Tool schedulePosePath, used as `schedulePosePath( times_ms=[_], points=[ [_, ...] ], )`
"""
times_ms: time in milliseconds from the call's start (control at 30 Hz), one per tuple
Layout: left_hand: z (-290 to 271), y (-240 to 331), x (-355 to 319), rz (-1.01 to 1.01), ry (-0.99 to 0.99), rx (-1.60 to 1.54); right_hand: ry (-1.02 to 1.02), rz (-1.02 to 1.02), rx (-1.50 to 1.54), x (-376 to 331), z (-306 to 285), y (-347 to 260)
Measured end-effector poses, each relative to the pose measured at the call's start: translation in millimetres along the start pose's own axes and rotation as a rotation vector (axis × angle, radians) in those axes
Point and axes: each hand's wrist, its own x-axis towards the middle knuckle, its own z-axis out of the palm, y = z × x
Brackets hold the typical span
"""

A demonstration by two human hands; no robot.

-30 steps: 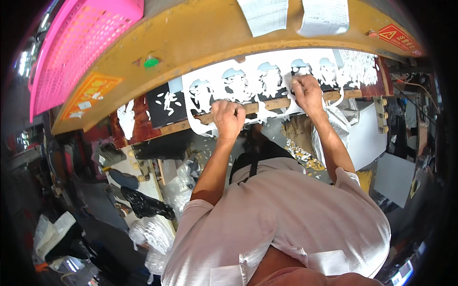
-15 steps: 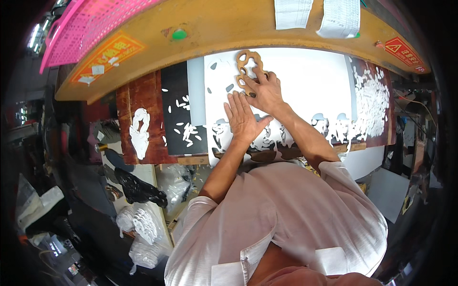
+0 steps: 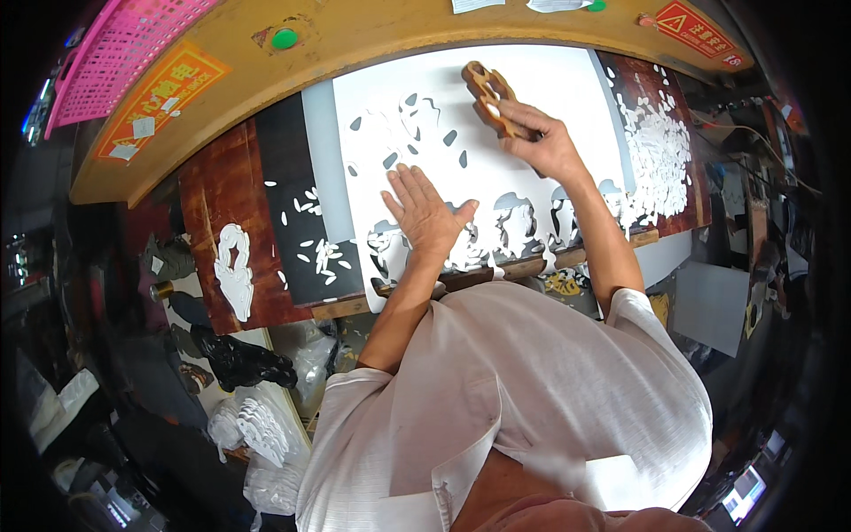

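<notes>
A brown, open-framed cutting die [image 3: 484, 92] with several looped openings is gripped at its near end by my right hand [image 3: 548, 149]. It tilts over the far middle of a white sheet [image 3: 567, 84]; whether its edge touches the sheet I cannot tell. My left hand [image 3: 427, 215] lies flat on that sheet, fingers spread, holding nothing. Just beyond its fingertips are cut outlines and small dark holes [image 3: 390, 161]. Along the near edge runs a row of larger cut-out openings [image 3: 517, 217].
A yellow-brown machine beam [image 3: 355, 40] spans the far side. Small white offcuts [image 3: 656, 146] pile up at the right, others lie on the black board [image 3: 292, 168]. Stacked white cut pieces [image 3: 235, 270] rest on the left wood. A pink basket [image 3: 124, 53] sits far left.
My right hand has moved the die rightward, off the sheet's left part, and tilted it; fresh cut outlines show there. My left hand stays flat on the sheet. The whole view has shifted.
</notes>
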Motion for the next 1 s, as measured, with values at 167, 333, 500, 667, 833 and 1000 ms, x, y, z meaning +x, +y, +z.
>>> schedulePosePath(
  times_ms=[167, 333, 500, 667, 833, 1000],
  points=[
    [1, -1, 3, 0.001, -0.008, 0.008, 0.082, -0.259, -0.675, -20, 23, 29],
    [8, -3, -1, 0.062, 0.070, -0.018, 0.152, -0.415, -0.786, -21, 37, 53],
    [11, -5, -8, 0.095, 0.125, 0.045, 0.204, -0.416, -0.745, -34, 42, 56],
    [18, -10, -19, 0.134, 0.245, 0.107, 0.239, -0.415, -0.760, -50, 46, 40],
    [8, -8, -23, 0.138, 0.228, 0.153, 0.338, -0.501, -0.828, -104, 27, 39],
    [-9, -3, -63, 0.208, 0.357, 0.031, 0.455, -0.130, -0.231, -216, -31, 56]
  ],
)
